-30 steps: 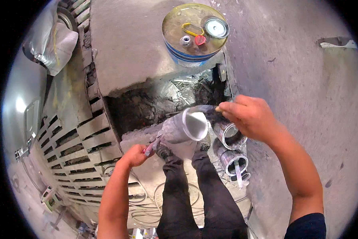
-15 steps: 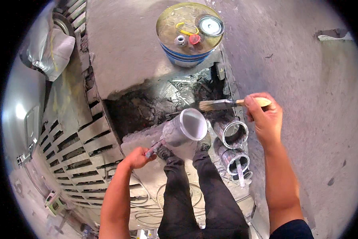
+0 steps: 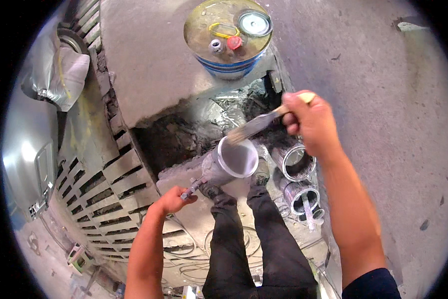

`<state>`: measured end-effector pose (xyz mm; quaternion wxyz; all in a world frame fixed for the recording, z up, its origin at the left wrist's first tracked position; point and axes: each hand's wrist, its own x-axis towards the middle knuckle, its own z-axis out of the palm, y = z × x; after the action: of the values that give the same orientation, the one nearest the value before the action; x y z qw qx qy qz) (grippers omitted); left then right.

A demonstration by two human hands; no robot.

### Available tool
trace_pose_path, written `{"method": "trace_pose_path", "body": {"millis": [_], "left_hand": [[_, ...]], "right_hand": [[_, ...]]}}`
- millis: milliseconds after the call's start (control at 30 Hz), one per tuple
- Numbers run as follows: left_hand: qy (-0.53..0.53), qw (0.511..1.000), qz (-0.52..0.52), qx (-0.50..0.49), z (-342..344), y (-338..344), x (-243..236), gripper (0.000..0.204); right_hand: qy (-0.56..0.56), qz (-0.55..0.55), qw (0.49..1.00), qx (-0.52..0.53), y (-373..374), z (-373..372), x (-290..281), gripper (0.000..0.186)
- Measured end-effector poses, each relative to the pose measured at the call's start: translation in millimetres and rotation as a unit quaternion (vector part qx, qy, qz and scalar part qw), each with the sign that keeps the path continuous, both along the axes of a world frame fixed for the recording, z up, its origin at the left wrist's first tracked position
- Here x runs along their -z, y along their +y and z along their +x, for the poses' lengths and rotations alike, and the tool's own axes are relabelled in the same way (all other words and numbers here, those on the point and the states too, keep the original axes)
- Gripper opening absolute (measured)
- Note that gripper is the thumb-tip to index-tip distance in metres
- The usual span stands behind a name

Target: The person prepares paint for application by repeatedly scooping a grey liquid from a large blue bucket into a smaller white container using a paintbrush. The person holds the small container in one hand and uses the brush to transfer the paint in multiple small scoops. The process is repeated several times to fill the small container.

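Observation:
My left hand (image 3: pixel 173 200) is closed round the grip of what looks like a spray gun (image 3: pixel 193 187). Its large whitish cup (image 3: pixel 245 173) has no lid and its mouth faces up toward me. A paintbrush (image 3: pixel 264 121) with a pale wooden handle is held in my closed right hand (image 3: pixel 308 119). The bristles, blurred a little, point down-left and sit at the cup's far rim; whether they touch it I cannot tell. Below my right hand stand open metal cans (image 3: pixel 287 172), one with a flat stick (image 3: pixel 308 212) leaning in it.
Ahead stands a blue drum (image 3: pixel 224 68) with a round lid, a yellow ring and a red cap on top. A pit (image 3: pixel 169 137) with crumpled film lies before my feet. Slatted floor grating (image 3: pixel 99 209) and a silver car body (image 3: pixel 29 144) are to the left. Hoses (image 3: pixel 194 271) coil behind my feet.
My right hand has moved left and slightly up, tilting the brush so its bristles drop to the cup's rim. My left hand holds the cup in nearly the same place.

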<state>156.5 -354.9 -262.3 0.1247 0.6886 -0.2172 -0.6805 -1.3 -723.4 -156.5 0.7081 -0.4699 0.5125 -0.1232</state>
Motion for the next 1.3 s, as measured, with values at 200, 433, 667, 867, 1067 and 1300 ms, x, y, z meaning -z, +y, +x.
{"method": "trace_pose_path", "body": {"millis": [200,433,667,867,1067,1300], "left_hand": [[-0.008,0.999,0.03,0.034,-3.4,-24.2,-8.8,0.025],[-0.033,0.999,0.01,0.039,-4.1,-7.4,5.0,0.031],[-0.063,0.998,0.03,0.001,-9.0,-4.4,6.4,0.035],[-0.148,0.988,0.01,-0.041,-20.4,-10.7,9.6,0.04],[-0.237,0.969,-0.01,-0.064,-35.1,-9.3,18.4,0.035],[-0.237,0.966,0.008,-0.1,-45.4,-10.2,22.6,0.046]], "right_hand": [[0.108,-0.051,0.992,-0.039,-21.8,-10.0,28.0,0.023],[0.058,-0.077,0.993,-0.068,4.3,5.6,19.3,0.023],[0.04,-0.054,0.995,0.067,4.0,-8.3,12.0,0.021],[0.148,-0.113,0.981,0.049,0.7,-46.5,37.3,0.024],[0.001,-0.276,0.961,-0.01,46.4,-18.0,-12.1,0.017],[0.06,-0.389,0.913,-0.112,74.9,-50.2,-1.7,0.011]]}}
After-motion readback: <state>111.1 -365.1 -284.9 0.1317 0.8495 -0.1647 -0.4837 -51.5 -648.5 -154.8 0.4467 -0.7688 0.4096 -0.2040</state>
